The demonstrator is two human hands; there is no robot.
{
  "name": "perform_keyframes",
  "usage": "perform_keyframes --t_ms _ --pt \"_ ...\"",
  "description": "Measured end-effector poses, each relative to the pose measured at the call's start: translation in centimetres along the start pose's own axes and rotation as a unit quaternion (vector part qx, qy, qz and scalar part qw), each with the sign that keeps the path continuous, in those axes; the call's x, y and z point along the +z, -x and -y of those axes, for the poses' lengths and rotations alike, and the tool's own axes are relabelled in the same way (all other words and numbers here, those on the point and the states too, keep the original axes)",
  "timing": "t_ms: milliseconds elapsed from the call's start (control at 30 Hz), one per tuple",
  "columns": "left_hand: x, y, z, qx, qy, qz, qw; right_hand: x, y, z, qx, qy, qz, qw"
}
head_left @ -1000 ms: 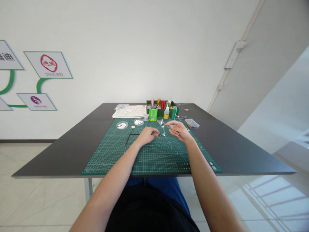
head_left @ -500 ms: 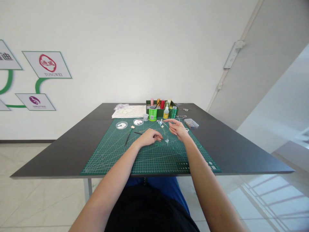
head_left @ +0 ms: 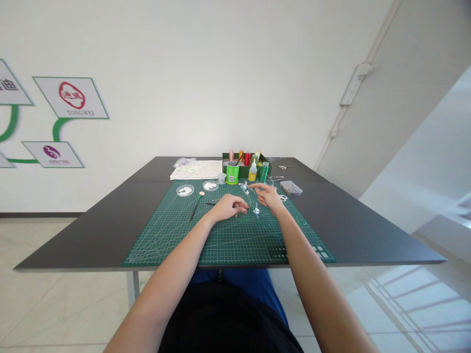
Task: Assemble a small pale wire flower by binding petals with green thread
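Over the cutting mat, my left hand [head_left: 230, 207] is closed, with fingertips pinched around a thin stem whose dark end pokes out. A small pale, glossy piece [head_left: 256, 211] shows just beyond those fingertips; whether it joins the stem I cannot tell. Across from it, my right hand [head_left: 268, 196] has its index finger stretched to the left and the other fingers curled in. What those curled fingers hold, if anything, is too small to make out. Near the index tip lies a small cluster of pale flower-like pieces [head_left: 244, 186] with fine wires or threads.
A green cutting mat [head_left: 162, 235] covers the table's middle. At the back stand a green can [head_left: 232, 174], a glue bottle [head_left: 252, 171] and a green box [head_left: 270, 171] with thread spools. Two shallow dishes [head_left: 184, 190] and a brush-like stick [head_left: 195, 208] lie left; a clear case [head_left: 291, 188] sits right.
The pale piece by my left fingertips has shifted slightly up and right. My right hand has moved a little left and toward the back; my left hand barely differs.
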State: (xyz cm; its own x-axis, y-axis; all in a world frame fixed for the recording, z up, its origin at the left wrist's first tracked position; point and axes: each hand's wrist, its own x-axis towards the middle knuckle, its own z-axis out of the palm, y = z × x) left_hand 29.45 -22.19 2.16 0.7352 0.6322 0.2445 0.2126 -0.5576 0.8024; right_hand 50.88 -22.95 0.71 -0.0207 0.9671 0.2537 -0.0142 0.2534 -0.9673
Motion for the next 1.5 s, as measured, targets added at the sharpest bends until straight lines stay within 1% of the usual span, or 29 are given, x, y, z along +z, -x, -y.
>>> perform_keyframes --t_ms 167,300,433,700,1000,1167,1267,1400,1500 --pt "0.0 -0.2 0.2 0.01 0.005 -0.033 0.999 -0.2 -0.4 -0.8 0.036 0.022 -0.016 0.999" --pt "0.0 -0.2 0.4 0.018 0.021 -0.058 0.998 -0.1 -0.3 -1.0 0.066 0.048 -0.025 0.996" --pt "-0.1 -0.2 0.4 0.011 0.046 -0.077 0.996 0.2 -0.2 -0.9 0.079 0.068 -0.033 0.994" --pt "-0.1 -0.3 0.3 0.0 0.082 -0.113 0.99 0.5 -0.2 -1.3 0.103 0.058 -0.041 0.992" --pt "-0.4 -0.7 1.1 0.018 0.093 -0.177 0.98 0.9 -0.2 -1.1 0.124 0.073 -0.046 0.989" --pt "-0.5 -0.9 1.6 0.038 0.125 -0.203 0.97 0.8 -0.1 -1.1 0.112 0.069 -0.017 0.991" --pt "-0.8 -0.9 1.8 0.044 0.105 -0.213 0.97 0.7 0.0 -1.2 0.102 0.071 0.003 0.992" --pt "-1.3 -1.1 2.2 0.026 0.083 -0.23 0.969 0.7 0.1 -1.2 0.1 0.059 0.029 0.993" --pt "-1.7 -1.3 2.6 0.007 0.123 -0.255 0.959 0.7 0.3 -0.8 0.096 0.001 0.055 0.994"
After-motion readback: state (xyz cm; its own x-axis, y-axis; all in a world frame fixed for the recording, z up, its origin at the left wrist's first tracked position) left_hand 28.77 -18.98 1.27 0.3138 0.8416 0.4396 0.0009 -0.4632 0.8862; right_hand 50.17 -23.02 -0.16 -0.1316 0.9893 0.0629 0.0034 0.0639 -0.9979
